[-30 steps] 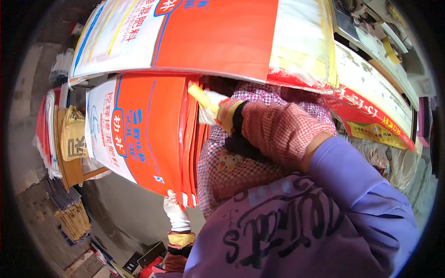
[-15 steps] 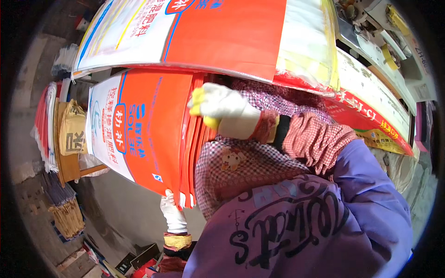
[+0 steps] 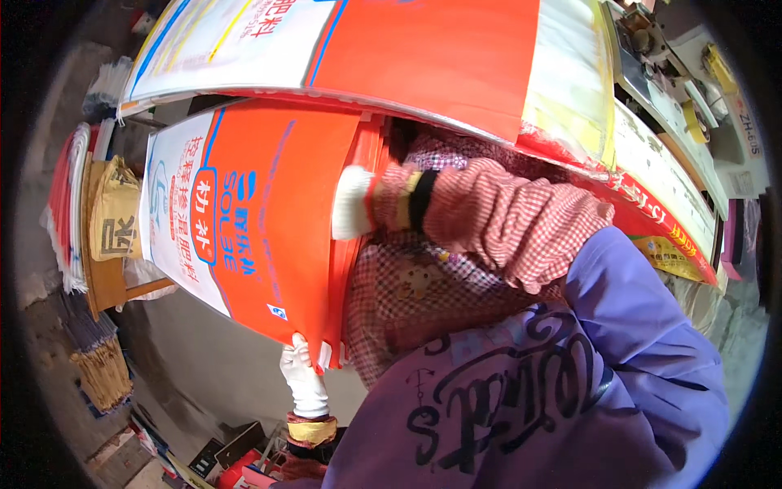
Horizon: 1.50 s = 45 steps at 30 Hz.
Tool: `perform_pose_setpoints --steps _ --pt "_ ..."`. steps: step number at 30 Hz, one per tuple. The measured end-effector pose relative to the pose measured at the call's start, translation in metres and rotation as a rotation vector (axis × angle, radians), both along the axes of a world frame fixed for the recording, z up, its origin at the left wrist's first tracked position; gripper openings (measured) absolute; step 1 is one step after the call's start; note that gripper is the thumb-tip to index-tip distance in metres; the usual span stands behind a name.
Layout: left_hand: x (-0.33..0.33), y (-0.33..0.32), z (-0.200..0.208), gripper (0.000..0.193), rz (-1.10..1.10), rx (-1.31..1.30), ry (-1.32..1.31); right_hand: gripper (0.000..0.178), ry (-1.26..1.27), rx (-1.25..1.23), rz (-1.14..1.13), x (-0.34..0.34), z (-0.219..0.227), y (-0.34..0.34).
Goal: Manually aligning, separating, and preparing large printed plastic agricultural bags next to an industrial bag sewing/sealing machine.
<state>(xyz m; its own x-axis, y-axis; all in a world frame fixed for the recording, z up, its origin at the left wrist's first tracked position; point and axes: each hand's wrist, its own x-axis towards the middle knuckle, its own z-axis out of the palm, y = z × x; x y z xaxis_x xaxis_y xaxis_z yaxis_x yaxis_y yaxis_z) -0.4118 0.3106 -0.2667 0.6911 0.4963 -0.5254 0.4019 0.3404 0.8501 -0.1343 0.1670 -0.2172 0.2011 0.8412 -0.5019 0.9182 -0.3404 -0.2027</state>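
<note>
A stack of red and white printed woven sacks [image 3: 314, 196] lies across my lap, their open edges fanned near my body. At the near corner of the top sack, my left hand [image 3: 301, 371], in a white glove, pinches the red edge with the thumb on top. My right hand [image 3: 353, 204], also gloved in white, reaches in at the sack's edge beside my apron. Its fingers are hidden beneath the red top layer, so their pose cannot be made out. A checked sleeve cover [image 3: 505, 220] wraps the right forearm.
A larger pile of similar sacks [image 3: 423, 61] rises just beyond. To the right stands a sewing machine [image 3: 652, 41] on a table. At the left are a wooden stand [image 3: 110, 277] with folded sacks and bundles of straw-coloured sticks [image 3: 102, 379].
My right hand has moved from on top of the sack's edge to underneath it, its fingers now out of sight. My left hand keeps its pinch at the corner.
</note>
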Motion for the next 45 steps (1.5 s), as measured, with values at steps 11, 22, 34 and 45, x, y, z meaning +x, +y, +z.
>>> perform_pose_setpoints --steps 11,22,34,45 --pt "0.007 -0.004 0.015 0.024 -0.075 0.227 0.08 0.011 -0.095 -0.019 -0.066 0.007 -0.036 0.05" --pt "-0.003 0.003 0.003 0.023 -0.07 0.241 0.087 0.03 0.37 0.967 -0.88 0.004 -0.037 -0.07" --pt "0.009 -0.013 0.023 0.026 -0.165 0.388 0.002 0.035 0.525 0.561 -1.126 0.033 -0.039 -0.039" --pt "0.007 -0.009 0.022 0.021 -0.155 0.507 0.329 0.048 1.819 0.436 -1.48 0.017 -0.02 -0.036"
